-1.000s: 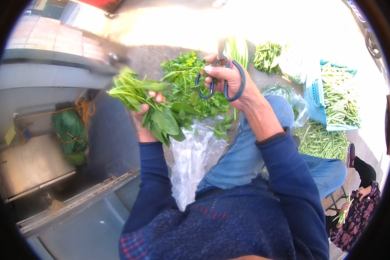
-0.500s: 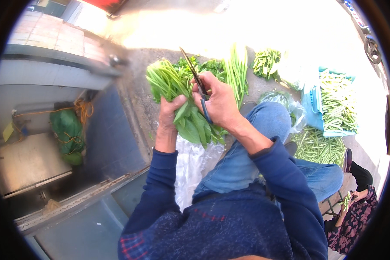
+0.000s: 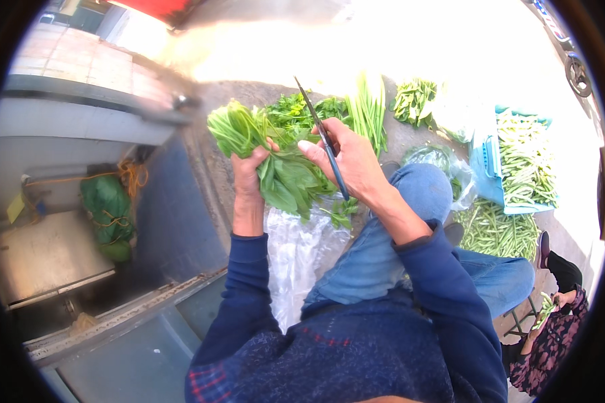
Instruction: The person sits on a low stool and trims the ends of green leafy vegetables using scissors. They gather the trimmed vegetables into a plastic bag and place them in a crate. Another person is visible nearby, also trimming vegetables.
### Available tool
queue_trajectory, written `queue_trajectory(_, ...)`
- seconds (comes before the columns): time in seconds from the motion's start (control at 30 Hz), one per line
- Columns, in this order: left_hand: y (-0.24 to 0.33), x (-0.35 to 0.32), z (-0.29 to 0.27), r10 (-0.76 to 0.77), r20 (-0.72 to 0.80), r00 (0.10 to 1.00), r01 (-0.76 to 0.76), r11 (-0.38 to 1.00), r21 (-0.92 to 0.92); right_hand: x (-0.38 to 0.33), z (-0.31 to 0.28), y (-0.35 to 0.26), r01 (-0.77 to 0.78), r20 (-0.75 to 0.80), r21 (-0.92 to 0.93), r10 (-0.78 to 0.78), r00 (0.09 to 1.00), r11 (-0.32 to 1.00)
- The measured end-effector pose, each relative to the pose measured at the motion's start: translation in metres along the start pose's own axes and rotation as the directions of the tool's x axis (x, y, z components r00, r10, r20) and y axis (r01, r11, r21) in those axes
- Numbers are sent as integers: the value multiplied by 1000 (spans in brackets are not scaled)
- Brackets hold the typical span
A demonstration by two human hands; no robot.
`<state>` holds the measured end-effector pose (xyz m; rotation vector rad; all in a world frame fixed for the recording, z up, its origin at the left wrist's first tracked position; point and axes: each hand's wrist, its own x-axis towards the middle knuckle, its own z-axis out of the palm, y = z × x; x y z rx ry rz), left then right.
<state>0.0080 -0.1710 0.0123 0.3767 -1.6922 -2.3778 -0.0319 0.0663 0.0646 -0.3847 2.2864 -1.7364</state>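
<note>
My left hand (image 3: pixel 250 173) is closed round a bunch of leafy greens (image 3: pixel 286 180), pale cut-looking stems toward the upper left and broad leaves hanging toward the right. In my right hand (image 3: pixel 351 161) is a pair of scissors (image 3: pixel 325 138) with dark handles, its long blades pointing up and away. The thumb of that hand lies close to the leaves; whether it touches them I cannot tell. Beneath and beyond the bunch, more leafy greens (image 3: pixel 290 106) lie on the ground. A sheet of clear plastic (image 3: pixel 290 258) spreads below my hands, next to my bent knee.
Long green stalks (image 3: pixel 368 111) and a leafy bundle (image 3: pixel 415 101) lie ahead. To the right are a plastic bag (image 3: pixel 444 164), a blue crate (image 3: pixel 494 161) of beans and a bean pile (image 3: pixel 501 228). Another person's hand (image 3: pixel 544 312) holds beans. A metal cabinet (image 3: pixel 181 201) stands left.
My left hand has moved the bunch leftward and slightly down. My right hand has drawn away to the right and turned, with the scissors still in it.
</note>
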Motion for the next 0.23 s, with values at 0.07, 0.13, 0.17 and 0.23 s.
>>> queue_trajectory(0.07,10,2,-4,9,10,1000,-10,1000,28,2,-5,0,-89,148,-87,102,984,992)
queue_trajectory(0.13,15,5,-7,-17,42,999,14,998,61,2,1,6,-65,218,-143,96,971,988)
queue_trajectory(0.17,15,6,-6,11,57,998,-15,997,75,2,4,7,-51,254,-169,94,963,984)
queue_trajectory(0.23,15,7,-9,-6,97,995,-9,989,147,4,6,6,-54,276,-194,107,955,979)
